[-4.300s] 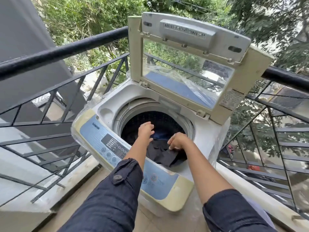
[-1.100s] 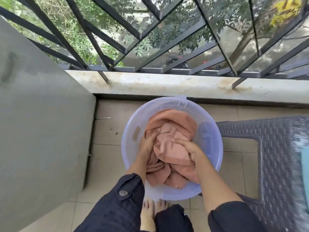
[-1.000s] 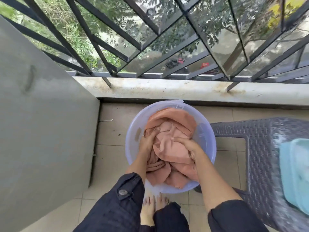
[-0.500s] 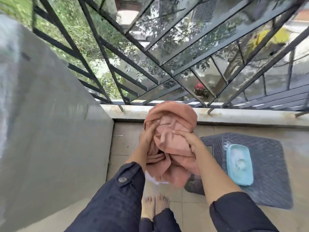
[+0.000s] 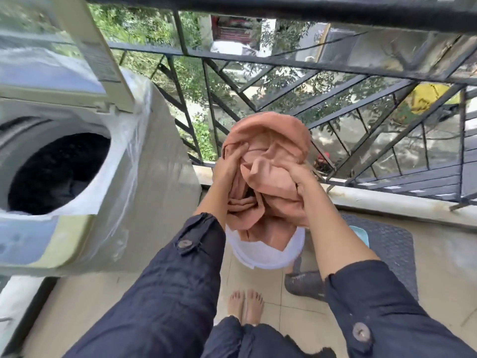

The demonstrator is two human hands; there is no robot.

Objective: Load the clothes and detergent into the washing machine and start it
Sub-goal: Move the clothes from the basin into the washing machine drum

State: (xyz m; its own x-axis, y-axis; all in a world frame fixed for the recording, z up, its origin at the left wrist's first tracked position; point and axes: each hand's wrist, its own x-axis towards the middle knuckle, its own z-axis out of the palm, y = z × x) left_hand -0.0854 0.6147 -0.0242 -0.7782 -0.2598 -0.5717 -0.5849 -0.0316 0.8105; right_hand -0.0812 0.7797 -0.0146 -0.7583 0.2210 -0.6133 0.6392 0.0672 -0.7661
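Both my hands hold a bundle of salmon-pink clothes (image 5: 268, 161) in mid-air, with a white piece (image 5: 265, 251) hanging under it. My left hand (image 5: 228, 165) grips the bundle's left side and my right hand (image 5: 296, 177) grips its right side. The top-loading washing machine (image 5: 134, 192) stands at the left with its lid (image 5: 85, 58) raised. Dark clothes lie inside its drum (image 5: 56, 171). The bundle is to the right of the machine, level with its top. A light-blue container (image 5: 362, 233) shows just past my right forearm, mostly hidden.
A black metal railing (image 5: 284, 63) runs behind the clothes, with a concrete ledge (image 5: 387, 202) below it. A dark woven stool (image 5: 389, 251) stands on the tiled floor at the right. My bare feet (image 5: 245, 306) are on the tiles below the bundle.
I lifted the pink clothes out of the tub on the floor and carried them up. My view has turned left, so the open washing machine is back in sight.
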